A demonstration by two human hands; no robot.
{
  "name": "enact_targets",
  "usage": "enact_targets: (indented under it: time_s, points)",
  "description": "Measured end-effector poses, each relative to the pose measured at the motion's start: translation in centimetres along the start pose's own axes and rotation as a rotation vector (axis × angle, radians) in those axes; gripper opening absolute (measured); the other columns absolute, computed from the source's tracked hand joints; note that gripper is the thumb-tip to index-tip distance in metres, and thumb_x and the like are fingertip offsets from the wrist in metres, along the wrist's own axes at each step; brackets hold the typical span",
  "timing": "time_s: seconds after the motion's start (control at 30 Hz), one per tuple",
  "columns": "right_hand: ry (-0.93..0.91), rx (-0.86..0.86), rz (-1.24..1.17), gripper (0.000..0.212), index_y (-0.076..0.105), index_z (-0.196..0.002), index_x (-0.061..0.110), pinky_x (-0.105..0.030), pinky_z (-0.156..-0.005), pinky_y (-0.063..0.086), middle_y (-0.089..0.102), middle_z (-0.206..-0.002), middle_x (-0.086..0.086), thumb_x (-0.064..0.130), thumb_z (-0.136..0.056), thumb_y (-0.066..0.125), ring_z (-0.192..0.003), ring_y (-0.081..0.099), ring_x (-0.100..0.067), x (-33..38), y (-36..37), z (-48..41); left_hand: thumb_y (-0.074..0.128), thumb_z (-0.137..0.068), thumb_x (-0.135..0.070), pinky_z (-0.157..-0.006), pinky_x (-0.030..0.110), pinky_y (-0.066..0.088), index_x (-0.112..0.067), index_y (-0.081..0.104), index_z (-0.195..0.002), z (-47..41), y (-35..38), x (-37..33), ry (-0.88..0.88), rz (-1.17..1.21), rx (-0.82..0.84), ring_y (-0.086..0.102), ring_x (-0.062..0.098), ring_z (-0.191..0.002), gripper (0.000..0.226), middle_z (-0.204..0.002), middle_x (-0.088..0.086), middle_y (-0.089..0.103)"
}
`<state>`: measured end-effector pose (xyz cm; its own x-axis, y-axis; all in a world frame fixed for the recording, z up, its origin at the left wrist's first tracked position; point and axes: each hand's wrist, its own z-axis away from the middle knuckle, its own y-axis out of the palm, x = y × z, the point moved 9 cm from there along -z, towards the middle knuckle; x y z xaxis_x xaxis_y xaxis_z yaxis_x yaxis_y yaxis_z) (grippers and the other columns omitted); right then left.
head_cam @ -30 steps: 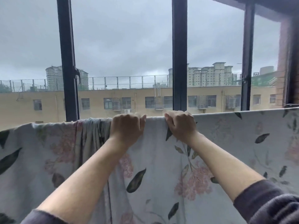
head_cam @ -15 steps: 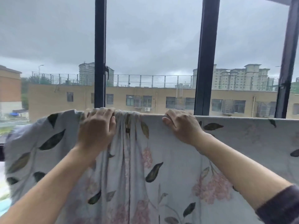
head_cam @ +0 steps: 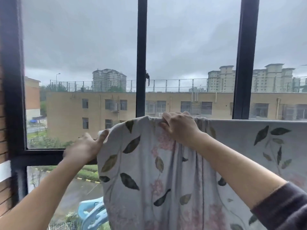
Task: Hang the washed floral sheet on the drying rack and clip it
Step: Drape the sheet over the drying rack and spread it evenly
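Note:
The floral sheet (head_cam: 240, 146), pale grey with dark leaves and pink flowers, hangs over a horizontal bar that the cloth hides, in front of the window. It lies smooth to the right and bunches in folds near its left end. My right hand (head_cam: 178, 127) grips the bunched top edge on the bar. My left hand (head_cam: 84, 146), blurred, holds the sheet's left edge lower down, thumb over the cloth. A light blue plastic clip (head_cam: 93, 214) shows at the bottom, left of the sheet.
Black window frame posts (head_cam: 141, 63) stand right behind the sheet, with a horizontal frame bar (head_cam: 41, 156) at the lower left. A brick wall (head_cam: 3, 180) borders the left. Outside are buildings and a wet road far below.
The view has swung left and the sheet's left end now shows. My left hand has moved down and left to the sheet's edge. My right hand has shifted left onto the bunched folds.

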<state>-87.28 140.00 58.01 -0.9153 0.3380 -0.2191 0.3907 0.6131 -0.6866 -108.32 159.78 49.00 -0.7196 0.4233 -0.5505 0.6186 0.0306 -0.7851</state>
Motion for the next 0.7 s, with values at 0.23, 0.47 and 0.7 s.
enact_targets:
  time_s: [0.23, 0.47, 0.7]
  points:
    - [-0.038, -0.063, 0.022, 0.032, 0.05, -0.099, 0.019, -0.034, -0.077, 0.03, 0.064, -0.095, 0.001, 0.048, -0.098, 0.037, -0.09, 0.059, -0.022, 0.4, 0.1, -0.3, 0.046, -0.097, -0.021, -0.056, 0.024, 0.051, -0.015, 0.065, -0.076, 2.2, -0.9, -4.9, 0.191, 1.303, 0.302, 0.057, 0.012, -0.064, 0.029, -0.069, 0.001, 0.063]
    - [0.033, -0.083, -0.073, 0.037, 0.047, -0.087, 0.02, -0.032, -0.069, 0.034, 0.057, -0.08, 0.005, 0.053, -0.098, 0.032, -0.074, 0.057, -0.022, -1.1, -1.3, 0.0, 0.055, -0.094, -0.028, -0.067, 0.023, 0.05, -0.021, 0.061, -0.079, -1.9, -13.5, -6.5, 0.231, 1.364, -0.214, 0.062, 0.011, -0.073, 0.018, -0.078, -0.001, 0.063]
    - [0.054, 0.065, -0.074, 0.042, 0.051, -0.085, 0.019, -0.032, -0.064, 0.035, 0.059, -0.081, -0.002, 0.053, -0.098, 0.029, -0.077, 0.056, -0.023, -2.1, -1.1, -0.7, 0.046, -0.097, -0.031, -0.068, 0.024, 0.041, -0.015, 0.061, -0.084, -4.5, -17.1, -0.1, 0.001, 1.002, -0.502, 0.054, 0.02, -0.085, 0.025, -0.083, -0.001, 0.057]
